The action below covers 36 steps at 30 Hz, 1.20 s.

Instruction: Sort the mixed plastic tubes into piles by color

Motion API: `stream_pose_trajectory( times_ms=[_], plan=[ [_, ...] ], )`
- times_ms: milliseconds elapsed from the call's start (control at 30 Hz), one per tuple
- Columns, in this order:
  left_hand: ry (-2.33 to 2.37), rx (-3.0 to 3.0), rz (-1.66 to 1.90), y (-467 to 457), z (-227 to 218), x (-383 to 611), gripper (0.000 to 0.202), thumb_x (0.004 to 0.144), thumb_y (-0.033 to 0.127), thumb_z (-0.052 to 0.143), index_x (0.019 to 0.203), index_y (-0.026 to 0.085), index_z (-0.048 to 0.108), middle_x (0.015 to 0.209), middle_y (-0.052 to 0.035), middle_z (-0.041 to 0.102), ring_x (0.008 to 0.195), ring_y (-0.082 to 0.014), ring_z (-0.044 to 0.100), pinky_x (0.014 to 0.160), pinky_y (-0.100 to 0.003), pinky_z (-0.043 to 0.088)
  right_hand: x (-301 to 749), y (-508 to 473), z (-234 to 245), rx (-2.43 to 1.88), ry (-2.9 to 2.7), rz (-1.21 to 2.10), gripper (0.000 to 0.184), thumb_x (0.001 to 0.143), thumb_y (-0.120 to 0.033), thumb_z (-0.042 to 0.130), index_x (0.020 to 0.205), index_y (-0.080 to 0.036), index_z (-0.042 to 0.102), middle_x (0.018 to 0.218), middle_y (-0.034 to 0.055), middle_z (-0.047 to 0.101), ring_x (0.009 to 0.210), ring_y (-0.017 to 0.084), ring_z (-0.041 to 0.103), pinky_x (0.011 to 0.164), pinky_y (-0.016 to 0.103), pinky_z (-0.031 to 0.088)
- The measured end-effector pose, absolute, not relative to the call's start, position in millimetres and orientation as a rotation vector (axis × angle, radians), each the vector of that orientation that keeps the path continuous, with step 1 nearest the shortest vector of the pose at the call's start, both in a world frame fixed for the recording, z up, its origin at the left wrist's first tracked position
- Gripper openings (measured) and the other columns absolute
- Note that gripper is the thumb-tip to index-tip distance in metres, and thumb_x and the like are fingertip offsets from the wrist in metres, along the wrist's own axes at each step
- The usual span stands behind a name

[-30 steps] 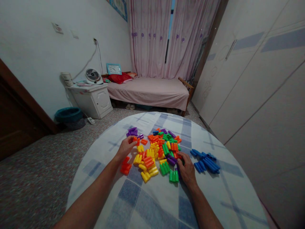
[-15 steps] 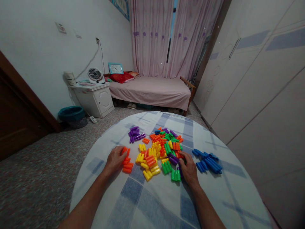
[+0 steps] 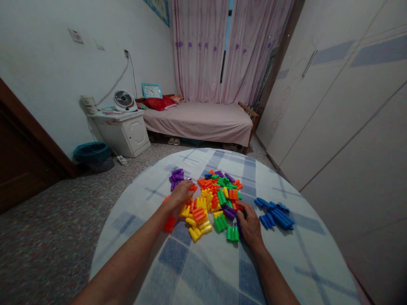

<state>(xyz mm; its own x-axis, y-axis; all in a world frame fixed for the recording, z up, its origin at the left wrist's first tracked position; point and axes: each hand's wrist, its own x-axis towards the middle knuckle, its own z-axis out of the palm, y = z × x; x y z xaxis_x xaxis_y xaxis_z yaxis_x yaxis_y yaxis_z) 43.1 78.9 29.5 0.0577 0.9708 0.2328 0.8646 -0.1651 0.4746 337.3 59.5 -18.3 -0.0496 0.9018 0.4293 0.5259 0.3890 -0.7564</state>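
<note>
My left hand [image 3: 180, 193] reaches over the left edge of a mixed heap of coloured plastic blocks [image 3: 216, 195], its fingers pinched on an orange block [image 3: 193, 187]. A small group of orange blocks [image 3: 169, 223] lies partly under that forearm. My right hand [image 3: 250, 223] rests at the heap's right front edge. Its fingers are curled among purple and green pieces, and what they hold is hidden. Green blocks [image 3: 232, 233] lie just left of that hand.
The round table has a white cloth with blue checks [image 3: 203, 271]. On it a purple group [image 3: 176, 175] lies far left and a blue group [image 3: 275, 214] at the right. Beyond are a bed [image 3: 200, 120], a white cabinet with a fan [image 3: 122, 129] and wardrobe doors [image 3: 333, 110].
My left hand carried an orange block from the heap to the orange group near the table's left side, then went back up to the heap. My right hand barely moved.
</note>
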Motion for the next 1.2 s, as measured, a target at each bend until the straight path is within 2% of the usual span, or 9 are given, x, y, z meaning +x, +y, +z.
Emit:
stream_pose_trajectory(
  times_ms=[133, 333, 533, 800, 900, 1067, 1200],
  plan=[
    [1.871, 2.149, 0.698, 94.9, 26.5, 55.8, 0.018, 0.069, 0.013, 0.054, 0.077, 0.021, 0.067, 0.085, -0.0056, 0.065, 0.087, -0.0204, 0.058, 0.083, -0.03, 0.043, 337.6, 59.6, -18.0, -1.265, -1.714, 0.513, 0.028, 0.079, -0.023, 0.046, 0.102, -0.018, 0.061, 0.11, 0.0095, 0.061, 0.107, 0.023, 0.054, 0.097, 0.043, 0.041],
    [1.958, 2.122, 0.676, 98.8, 23.4, 57.4, 0.017, 0.075, 0.017, 0.051, 0.081, 0.019, 0.067, 0.084, -0.0059, 0.063, 0.083, -0.0192, 0.058, 0.078, -0.029, 0.043, 336.2, 58.9, -17.8, -1.26, -1.703, 0.512, 0.028, 0.079, -0.024, 0.046, 0.102, -0.017, 0.061, 0.11, 0.0099, 0.061, 0.107, 0.023, 0.055, 0.097, 0.043, 0.041],
    [2.016, 2.129, 0.796, 71.1, 28.1, 39.6, 0.032, 0.079, 0.016, 0.043, 0.106, 0.019, 0.062, 0.107, -0.0088, 0.063, 0.102, -0.0215, 0.055, 0.091, -0.033, 0.042, 335.2, 58.0, -17.0, -1.252, -1.694, 0.512, 0.028, 0.08, -0.023, 0.045, 0.102, -0.018, 0.062, 0.11, 0.0094, 0.062, 0.106, 0.023, 0.055, 0.096, 0.043, 0.041],
    [2.236, 1.897, 0.911, 7.6, 18.9, -9.0, 0.035, 0.075, 0.021, 0.042, 0.102, 0.017, 0.064, 0.102, -0.0096, 0.066, 0.096, -0.0241, 0.058, 0.087, -0.038, 0.046, 336.3, 59.5, -18.9, -1.249, -1.694, 0.506, 0.028, 0.079, -0.024, 0.046, 0.101, -0.019, 0.062, 0.11, 0.0089, 0.062, 0.107, 0.023, 0.055, 0.096, 0.043, 0.041],
    [2.217, 1.754, 0.944, -0.7, 11.5, -12.4, 0.037, 0.076, 0.023, 0.043, 0.107, 0.017, 0.062, 0.106, -0.0094, 0.066, 0.096, -0.023, 0.06, 0.086, -0.037, 0.047, 336.7, 59.6, -18.7, -1.242, -1.699, 0.506, 0.029, 0.078, -0.024, 0.046, 0.102, -0.019, 0.062, 0.11, 0.009, 0.062, 0.107, 0.023, 0.055, 0.096, 0.044, 0.041],
    [2.166, 1.908, 1.075, -3.5, 5.1, 0.1, 0.04, 0.08, 0.036, 0.047, 0.113, 0.016, 0.059, 0.116, -0.0125, 0.061, 0.109, -0.0248, 0.055, 0.097, -0.041, 0.042, 336.6, 58.8, -17.2, -1.254, -1.697, 0.502, 0.029, 0.079, -0.024, 0.046, 0.102, -0.018, 0.062, 0.11, 0.0096, 0.062, 0.107, 0.023, 0.055, 0.097, 0.043, 0.041],
    [2.156, 2.109, 0.97, -4.0, 1.7, 6.7, 0.037, 0.081, 0.04, 0.05, 0.108, 0.02, 0.063, 0.12, -0.0112, 0.059, 0.115, -0.0266, 0.051, 0.101, -0.042, 0.039, 335.7, 58.2, -16.6, -1.258, -1.686, 0.516, 0.028, 0.079, -0.024, 0.046, 0.101, -0.018, 0.062, 0.11, 0.0095, 0.062, 0.106, 0.023, 0.055, 0.097, 0.043, 0.042]
  ],
)
